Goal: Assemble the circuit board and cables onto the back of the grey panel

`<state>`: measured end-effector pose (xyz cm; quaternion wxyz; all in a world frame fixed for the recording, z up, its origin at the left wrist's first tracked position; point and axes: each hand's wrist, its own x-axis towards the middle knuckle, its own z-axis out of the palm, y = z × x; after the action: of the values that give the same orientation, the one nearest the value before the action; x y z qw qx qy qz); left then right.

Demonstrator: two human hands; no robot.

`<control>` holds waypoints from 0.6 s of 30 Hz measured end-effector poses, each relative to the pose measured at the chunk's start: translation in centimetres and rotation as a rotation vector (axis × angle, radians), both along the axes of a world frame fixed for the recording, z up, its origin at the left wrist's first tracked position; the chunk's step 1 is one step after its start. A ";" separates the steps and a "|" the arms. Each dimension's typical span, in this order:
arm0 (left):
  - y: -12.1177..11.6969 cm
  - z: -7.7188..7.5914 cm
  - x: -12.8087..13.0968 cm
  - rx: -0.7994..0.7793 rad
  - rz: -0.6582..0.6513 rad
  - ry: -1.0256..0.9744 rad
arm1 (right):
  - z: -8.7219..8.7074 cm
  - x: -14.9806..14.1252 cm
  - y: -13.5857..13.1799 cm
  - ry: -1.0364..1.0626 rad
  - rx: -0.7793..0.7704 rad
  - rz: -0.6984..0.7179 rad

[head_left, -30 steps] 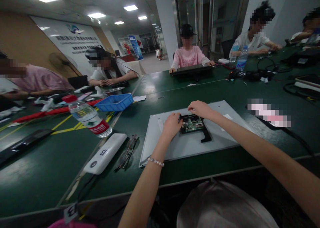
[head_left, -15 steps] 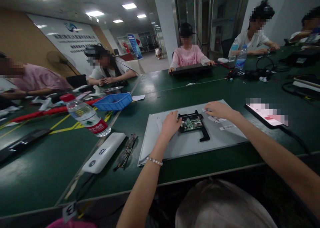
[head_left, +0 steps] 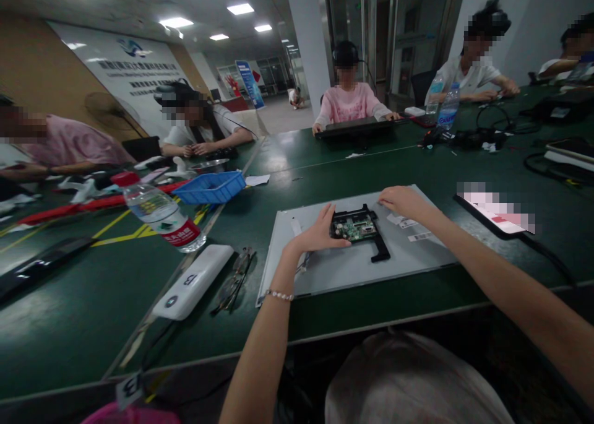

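Note:
A green circuit board [head_left: 356, 228] sits in a black bracket [head_left: 381, 248] on a flat grey panel [head_left: 325, 278]. My left hand [head_left: 321, 233] is at the board's left side, thumb along its near edge and fingers spread apart toward its far left corner. It appears to touch the board, without a visible grip. Over the panel's far right part, my right hand [head_left: 403, 202] has its fingers bent together beside the bracket; whatever is under the fingertips is hidden. White labels [head_left: 403, 221] are stuck to the panel below that hand.
Left of the panel lie eyeglasses [head_left: 236, 280], a white power bank [head_left: 193, 283], a tilted water bottle [head_left: 160, 216] and a blue tray [head_left: 211, 187]. A phone [head_left: 495, 213] with a cable is on the right. Several people sit around the green table [head_left: 297, 186].
My left hand has turned, its thumb now spread from the fingers along the board's near edge, with the wrist shifted left. My right hand has barely moved. Board and panel stay put.

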<state>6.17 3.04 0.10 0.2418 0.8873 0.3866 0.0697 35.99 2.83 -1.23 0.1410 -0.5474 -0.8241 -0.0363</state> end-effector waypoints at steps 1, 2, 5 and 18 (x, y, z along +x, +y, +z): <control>0.0 0.0 0.0 -0.014 0.001 -0.003 | 0.2 -0.2 0.0 0.009 0.016 0.006; 0.0 0.0 0.0 -0.024 0.005 -0.008 | 0.4 -0.5 -0.1 0.018 0.030 0.015; -0.1 0.0 0.2 -0.038 0.017 -0.027 | 1.2 -2.2 -0.1 0.031 0.056 0.043; -0.4 0.2 0.2 -0.063 0.014 -0.064 | 1.8 -10.2 1.3 -0.050 -0.049 0.170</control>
<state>6.39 2.65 0.29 0.2815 0.8738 0.3868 0.0872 25.79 4.13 0.57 0.1094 -0.4776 -0.8716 -0.0179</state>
